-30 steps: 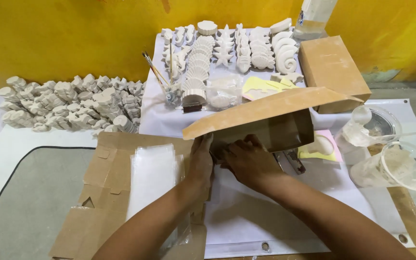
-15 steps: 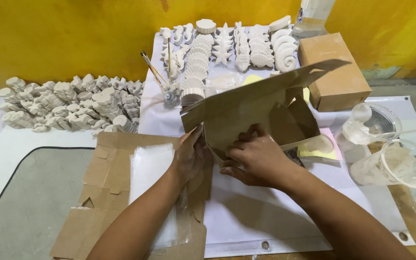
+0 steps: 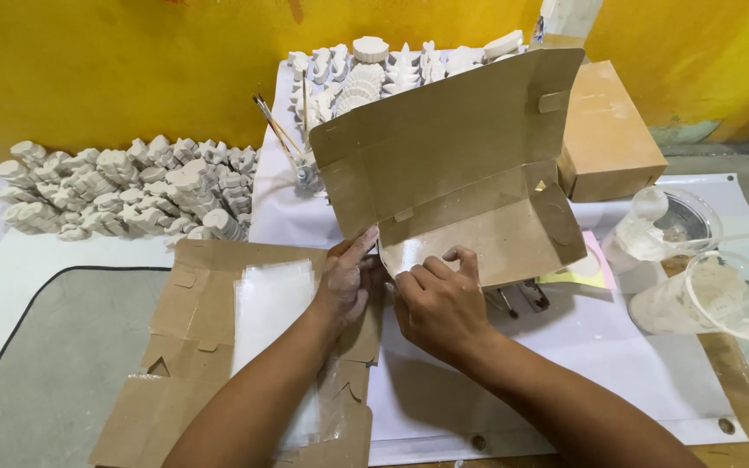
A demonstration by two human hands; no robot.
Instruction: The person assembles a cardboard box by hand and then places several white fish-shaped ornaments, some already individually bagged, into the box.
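Yellow wall behind the counter (image 3: 565,347); left hand (image 3: 344,286) and right hand (image 3: 435,299) both grip the raised cardboard box (image 3: 461,165) at its lower left edge.

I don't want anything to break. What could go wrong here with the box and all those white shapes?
The raised lid of the cardboard box stands right in front of the white plaster shapes, so tipping it back might knock some over. The right hand and left hand grip only its near edge, so it might flop sideways toward the clear plastic cups.
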